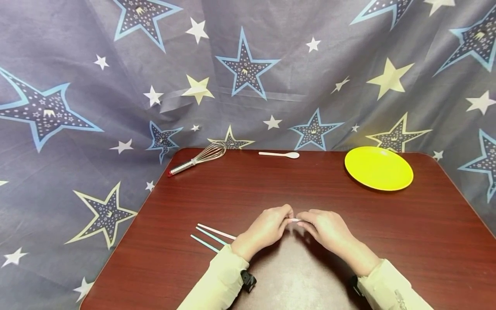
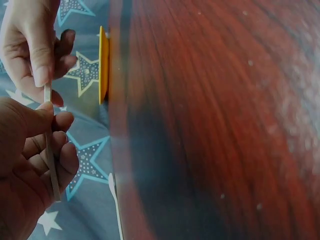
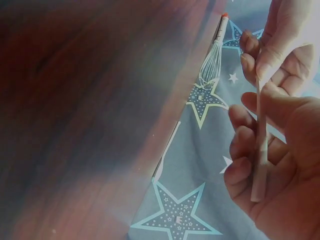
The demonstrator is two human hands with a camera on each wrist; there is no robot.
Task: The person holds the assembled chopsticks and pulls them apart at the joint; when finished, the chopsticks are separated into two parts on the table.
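Both hands meet over the middle of the table around one thin, pale pink straw (image 1: 296,220). The left hand (image 1: 267,226) pinches it between thumb and fingers, and the right hand (image 1: 329,228) pinches it close by, leaving a short stretch visible between them. In the left wrist view, one part of the straw (image 2: 53,175) runs down across the left palm. The right wrist view shows the other part of the straw (image 3: 261,155) lying along the curled right fingers. Beside the left forearm lie a pink straw (image 1: 217,231) and two light blue straws (image 1: 204,243), their near ends hidden by the arm.
A whisk (image 1: 199,159) lies at the back left of the brown table (image 1: 162,262). At the back edge is a white spoon (image 1: 280,154), and a yellow plate (image 1: 379,168) sits at the back right. A star-patterned cloth (image 1: 248,116) hangs behind.
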